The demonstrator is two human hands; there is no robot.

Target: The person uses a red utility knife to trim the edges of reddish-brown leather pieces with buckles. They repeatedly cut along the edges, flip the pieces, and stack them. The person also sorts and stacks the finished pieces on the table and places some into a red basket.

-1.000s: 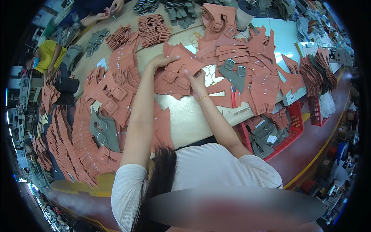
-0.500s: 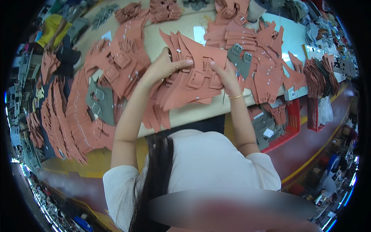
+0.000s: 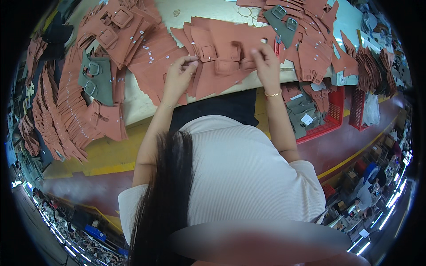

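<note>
Whereas the coral pieces (image 3: 226,31) were gripped earlier, we now find them flatter between left hand (image 3: 179,77) and blurred right hand (image 3: 267,66), unable to tell whether either grips.

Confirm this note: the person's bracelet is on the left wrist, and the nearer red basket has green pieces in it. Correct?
Not quite: the head view shows the bracelet on the right wrist, not the left. The nearer red basket does have green pieces in it.
</note>
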